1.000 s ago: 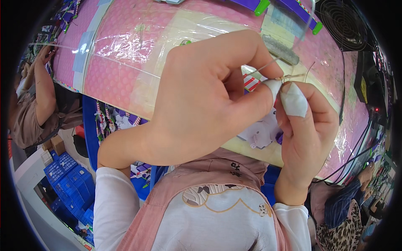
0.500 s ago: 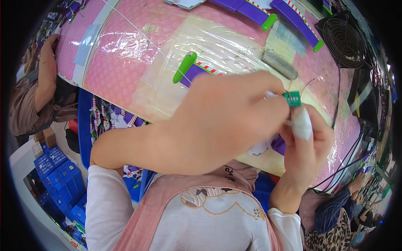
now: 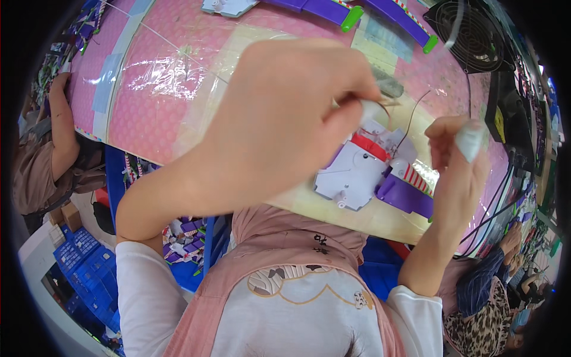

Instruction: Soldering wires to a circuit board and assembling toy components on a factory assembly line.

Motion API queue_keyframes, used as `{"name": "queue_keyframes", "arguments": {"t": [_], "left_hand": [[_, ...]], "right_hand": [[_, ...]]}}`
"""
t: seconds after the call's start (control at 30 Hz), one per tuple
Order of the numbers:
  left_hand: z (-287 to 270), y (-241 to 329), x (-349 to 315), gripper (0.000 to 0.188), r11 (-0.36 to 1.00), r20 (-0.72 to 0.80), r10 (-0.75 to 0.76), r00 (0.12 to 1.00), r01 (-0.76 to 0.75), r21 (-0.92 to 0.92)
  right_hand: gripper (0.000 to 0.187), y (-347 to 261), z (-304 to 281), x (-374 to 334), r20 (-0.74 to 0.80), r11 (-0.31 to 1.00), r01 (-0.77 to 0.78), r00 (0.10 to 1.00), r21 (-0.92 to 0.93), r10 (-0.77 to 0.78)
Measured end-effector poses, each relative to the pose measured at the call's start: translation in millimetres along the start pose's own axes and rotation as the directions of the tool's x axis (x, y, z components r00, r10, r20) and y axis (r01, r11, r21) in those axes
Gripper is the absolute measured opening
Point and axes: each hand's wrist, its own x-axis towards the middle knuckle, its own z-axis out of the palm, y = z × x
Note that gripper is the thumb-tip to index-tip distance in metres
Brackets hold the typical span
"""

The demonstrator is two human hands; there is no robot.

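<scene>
My left hand is raised over the bench, its fingers pinched together with a thin dark wire at the tips. A white covering wraps its thumb. Farther right, my right hand has its fingers curled toward a white-wrapped thumb; whatever lies between them is hidden. Below and between the hands rests a white and purple plastic toy body with a red band and a striped purple wing. A thin lead stands up from it. The small green circuit board is out of sight.
Purple wings with green tips lie at the far edge beside a black fan. A grey bar sits beyond my left hand. Blue bins of parts stand below the bench. A co-worker's arm is at left.
My hands have drawn apart, the left one back and leftward, the right one rightward. The green board seen between them has gone from view, and the white toy body is uncovered.
</scene>
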Motion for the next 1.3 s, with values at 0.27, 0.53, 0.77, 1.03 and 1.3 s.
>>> {"name": "queue_keyframes", "arguments": {"t": [0.27, 0.53, 0.77, 1.03, 1.3], "left_hand": [[5.4, 2.5, 9.7, 0.01, 0.826, 0.221, -0.445, 0.868, 0.493, -0.272], [-0.8, 11.6, -3.0, 0.02, 0.65, 0.302, -0.504, 0.809, 0.586, -0.485], [1.5, 14.0, -8.7, 0.016, 0.713, 0.251, -0.44, 0.862, 0.505, -0.486], [1.8, 16.7, -9.9, 0.015, 0.77, 0.21, -0.403, 0.891, 0.454, -0.448], [3.0, 14.4, -13.1, 0.016, 0.813, 0.174, -0.339, 0.925, 0.381, -0.441]], "right_hand": [[0.014, 21.2, 9.3, -9.2, -0.091, 0.988, -0.135, 0.986, 0.071, 0.141], [0.015, -17.6, 17.4, -25.1, -0.017, 0.919, 0.039, 0.999, 0.391, -0.035], [0.014, -21.1, 28.9, -25.6, 0.076, 0.933, -0.099, 0.994, 0.346, 0.077], [0.014, -26.6, 35.2, -25.0, 0.013, 0.926, -0.133, 0.99, 0.353, 0.137], [0.014, -28.6, 35.8, -24.5, 0.037, 0.912, -0.171, 0.985, 0.373, 0.169]]}}
